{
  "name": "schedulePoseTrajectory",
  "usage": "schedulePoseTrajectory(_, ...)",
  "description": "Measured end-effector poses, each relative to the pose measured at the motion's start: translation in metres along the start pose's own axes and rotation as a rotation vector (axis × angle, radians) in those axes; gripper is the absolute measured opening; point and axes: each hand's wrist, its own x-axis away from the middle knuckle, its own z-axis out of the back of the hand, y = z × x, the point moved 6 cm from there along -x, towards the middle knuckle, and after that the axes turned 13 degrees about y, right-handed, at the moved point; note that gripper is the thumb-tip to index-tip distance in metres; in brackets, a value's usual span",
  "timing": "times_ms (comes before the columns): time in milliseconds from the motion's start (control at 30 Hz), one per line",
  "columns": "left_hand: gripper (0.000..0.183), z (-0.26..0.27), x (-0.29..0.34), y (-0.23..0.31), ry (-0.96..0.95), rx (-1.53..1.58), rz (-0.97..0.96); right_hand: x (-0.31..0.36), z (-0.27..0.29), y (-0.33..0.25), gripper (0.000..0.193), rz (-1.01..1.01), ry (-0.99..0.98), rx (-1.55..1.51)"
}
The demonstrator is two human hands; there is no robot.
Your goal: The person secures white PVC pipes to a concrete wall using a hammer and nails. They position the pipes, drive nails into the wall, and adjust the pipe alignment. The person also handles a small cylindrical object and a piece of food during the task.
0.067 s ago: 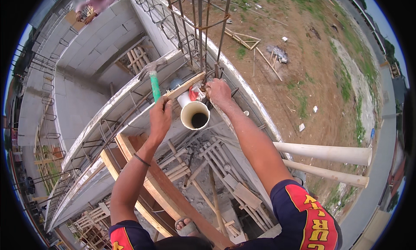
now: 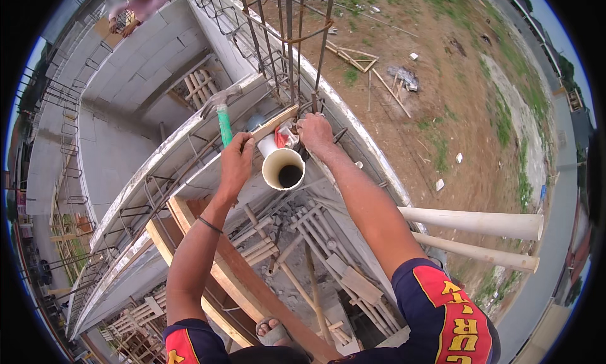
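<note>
My left hand (image 2: 236, 165) is closed, its thumb and fingers pinched at the near end of a thin wooden strip (image 2: 278, 122). Right beside those fingers is the green handle of a claw hammer (image 2: 224, 125); its lower part goes out of sight behind the hand. My right hand (image 2: 315, 132) is curled at the strip's far end, by the foot of the upright rebar (image 2: 290, 61); whatever its fingers hold is hidden. Between my hands is an open cream plastic pipe (image 2: 283, 170), dark inside. Red and white crumpled plastic (image 2: 287, 134) lies behind its mouth.
Timber planks (image 2: 230, 279) run below my left arm, a sandalled foot (image 2: 271, 331) on them. Bamboo scaffolding (image 2: 319, 234) and rubble lie far below. Two pale pipes (image 2: 473, 223) jut out at right. A person (image 2: 140, 7) stands behind a block wall at upper left.
My left hand has shifted slightly up and to the right along the wooden strip. My right hand has barely moved.
</note>
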Motion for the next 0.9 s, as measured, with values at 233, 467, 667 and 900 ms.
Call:
schedulePoseTrajectory(233, 0.026, -0.087, -0.047, -0.047, -0.282, -0.126, -0.101, -0.015, -0.032, -0.019, 0.015, 0.060, -0.013, 0.090)
schedulePoseTrajectory(467, 0.033, -0.118, -0.034, -0.033, -0.243, -0.359, -0.436, -0.017, -0.033, 0.000, 0.013, 0.108, 0.049, 0.062)
schedulePoseTrajectory(667, 0.019, -0.114, -0.030, -0.043, -0.052, -0.411, -0.420, -0.009, -0.014, 0.015, 0.013, 0.026, 0.204, -0.149)
schedulePoseTrajectory(900, 0.013, -0.115, -0.029, -0.053, -0.003, -0.299, -0.369, -0.007, -0.019, 0.026, 0.021, -0.146, 0.144, -0.370)
